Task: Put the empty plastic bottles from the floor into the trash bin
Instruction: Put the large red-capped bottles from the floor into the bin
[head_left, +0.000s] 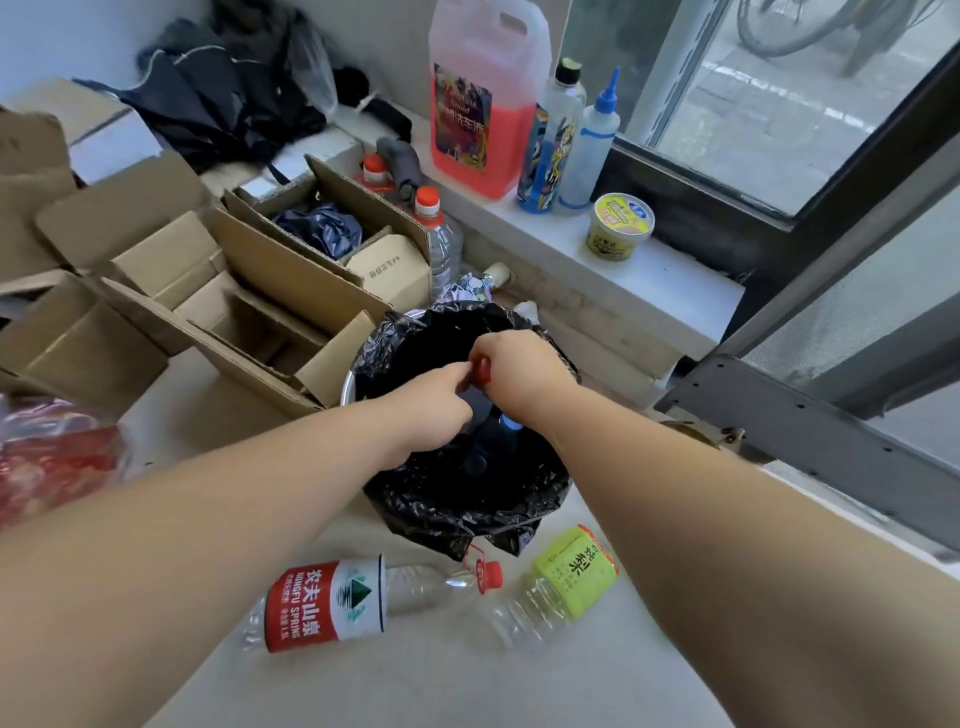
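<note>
Both hands meet over the trash bin (524, 499) at frame centre: the right hand (519, 371) has its grip closed on a red-capped bottle (481, 370), the left hand (434, 410) pinching beside it. Two bottles lie on the floor at lower centre, the red-label bottle (337, 605) and the green-label bottle (556, 587). The bin looks crowded, so a loose drop may bounce out.
</note>
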